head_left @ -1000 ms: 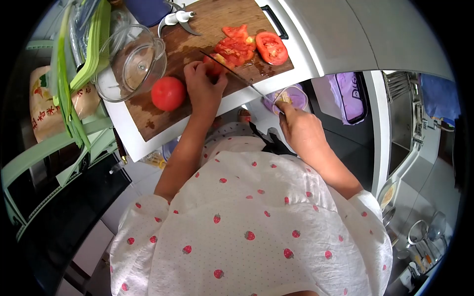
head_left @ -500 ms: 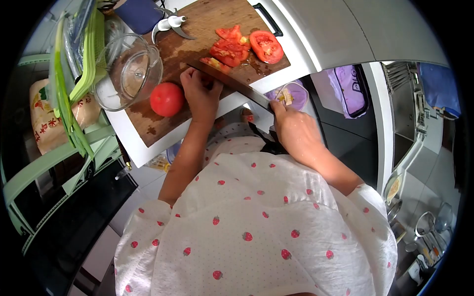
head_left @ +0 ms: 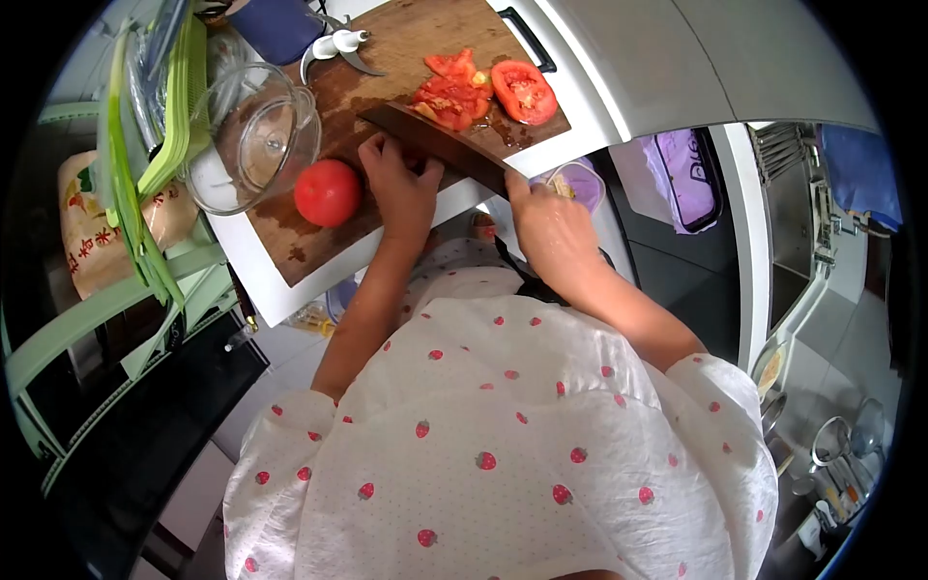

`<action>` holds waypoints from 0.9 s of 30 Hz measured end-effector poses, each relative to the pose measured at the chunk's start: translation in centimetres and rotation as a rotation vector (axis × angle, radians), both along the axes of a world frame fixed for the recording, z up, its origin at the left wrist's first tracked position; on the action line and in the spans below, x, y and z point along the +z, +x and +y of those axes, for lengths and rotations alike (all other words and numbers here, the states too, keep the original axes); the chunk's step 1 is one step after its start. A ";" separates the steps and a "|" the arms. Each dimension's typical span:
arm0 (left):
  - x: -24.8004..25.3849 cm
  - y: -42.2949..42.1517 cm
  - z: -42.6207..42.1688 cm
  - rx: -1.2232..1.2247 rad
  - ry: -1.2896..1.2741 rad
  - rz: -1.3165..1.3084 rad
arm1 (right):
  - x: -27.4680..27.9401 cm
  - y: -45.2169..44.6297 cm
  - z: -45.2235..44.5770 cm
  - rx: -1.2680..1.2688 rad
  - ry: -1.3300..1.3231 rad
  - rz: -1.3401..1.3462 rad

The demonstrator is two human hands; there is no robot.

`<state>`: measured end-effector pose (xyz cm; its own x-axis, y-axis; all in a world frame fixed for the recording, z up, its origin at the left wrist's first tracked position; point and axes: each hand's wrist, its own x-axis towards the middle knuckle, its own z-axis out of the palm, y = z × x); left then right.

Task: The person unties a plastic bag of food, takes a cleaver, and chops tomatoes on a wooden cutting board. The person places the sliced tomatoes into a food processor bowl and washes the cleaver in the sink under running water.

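Note:
My right hand point(head_left: 553, 232) grips the handle of a broad kitchen knife point(head_left: 440, 140), whose blade slants up and left over the wooden cutting board point(head_left: 290, 242). Close below the blade, my left hand point(head_left: 401, 193) has its fingers curled and thumb bent in around a dark red tomato piece, mostly hidden by hand and blade. A whole peeled-looking tomato point(head_left: 329, 193) sits left of that hand. Beyond the blade lie cut tomato pieces point(head_left: 452, 97) and a tomato half point(head_left: 524, 93), cut face up, with juice around them.
A clear glass bowl point(head_left: 261, 145) stands at the board's left edge. A curved chopper blade with a white hub point(head_left: 338, 43) lies at the back, beside a dark blue container point(head_left: 274, 27). Green onions point(head_left: 126, 184) hang at the left. A purple-lined bin point(head_left: 577, 184) is below the counter.
My right hand and the knife have shifted left and slightly up. The blade now shows more of its flat face. My left hand has moved only slightly to the right.

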<state>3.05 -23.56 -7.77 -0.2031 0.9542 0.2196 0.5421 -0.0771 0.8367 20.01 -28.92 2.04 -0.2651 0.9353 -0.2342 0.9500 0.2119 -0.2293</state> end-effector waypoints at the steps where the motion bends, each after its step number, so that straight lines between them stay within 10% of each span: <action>1: 0.1 -0.3 0.0 -0.001 0.004 0.006 | -0.4 -0.3 0.6 0.023 0.011 -0.021; 13: 1.0 -1.5 0.8 0.098 0.015 -0.155 | 0.5 1.9 -0.3 -0.334 -0.069 0.649; 22: 2.9 -0.3 3.7 -0.029 0.131 0.448 | 1.0 4.0 0.4 -0.367 -0.030 0.607; 25: 2.6 0.3 5.1 -0.078 0.177 0.359 | 1.1 4.4 0.3 -0.385 -0.051 0.623; 27: 2.8 0.9 5.5 -0.039 0.143 -0.178 | 1.4 4.6 0.2 -0.404 -0.072 0.645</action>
